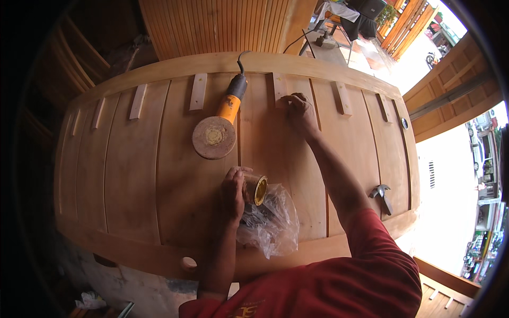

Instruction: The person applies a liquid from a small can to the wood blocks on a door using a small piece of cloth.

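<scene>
My left hand (pixel 234 194) grips an open tin can (pixel 250 187), tilted on its side, with yellowish paste at its mouth. A crumpled clear plastic bag (pixel 274 222) lies beside and below the can on a large wooden door panel (pixel 199 206). My right hand (pixel 299 109) is at the lower end of a small wooden block (pixel 279 85) near the panel's far edge, fingers bent together; whether they hold anything is hidden. An orange and black angle grinder (pixel 229 105) with a round sanding disc (pixel 214 137) lies between the hands and further left, yellow residue at the disc's centre.
A claw hammer (pixel 382 198) lies at the panel's right. More wooden blocks (pixel 138 101) line the far side. The grinder's cord (pixel 239 61) runs over the far edge. A slatted wooden panel (pixel 222 28) stands behind, near a bench (pixel 330 53). A round hole (pixel 189 263) pierces the near rail.
</scene>
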A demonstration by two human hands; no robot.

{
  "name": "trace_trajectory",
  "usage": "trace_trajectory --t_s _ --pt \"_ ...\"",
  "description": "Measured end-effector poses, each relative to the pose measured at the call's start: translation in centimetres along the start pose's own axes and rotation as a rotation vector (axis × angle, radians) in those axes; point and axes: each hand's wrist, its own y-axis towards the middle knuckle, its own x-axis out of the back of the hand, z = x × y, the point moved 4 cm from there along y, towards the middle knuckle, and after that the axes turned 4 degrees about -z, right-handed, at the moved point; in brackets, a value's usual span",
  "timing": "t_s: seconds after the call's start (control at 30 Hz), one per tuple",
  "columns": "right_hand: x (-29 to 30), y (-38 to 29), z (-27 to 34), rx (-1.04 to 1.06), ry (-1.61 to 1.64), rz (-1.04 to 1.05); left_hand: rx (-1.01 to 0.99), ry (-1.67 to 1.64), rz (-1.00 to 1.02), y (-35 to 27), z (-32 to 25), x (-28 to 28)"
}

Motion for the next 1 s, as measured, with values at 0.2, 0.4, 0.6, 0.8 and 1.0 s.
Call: trace_trajectory --t_s 0.2,0.4,0.6,0.8,1.0 --pt "2.0 0.3 3.3 -0.177 0.123 0.011 -0.033 -0.042 -0.034 0.0 0.3 0.0" --pt "1.6 0.3 3.8 0.021 -0.157 0.081 -0.031 -0.055 -0.025 -0.1 0.7 0.2" --pt "1.1 0.4 2.8 0.021 -0.14 0.192 -0.064 -0.032 -0.017 -0.5 0.6 0.3" --pt "1.3 0.7 3.0 0.003 -0.06 0.262 -0.063 0.017 -0.008 -0.6 0.1 0.2" --pt "2.0 1.3 3.3 0.025 -0.055 0.388 -0.017 0.119 -0.016 -0.7 -1.3 0.1"
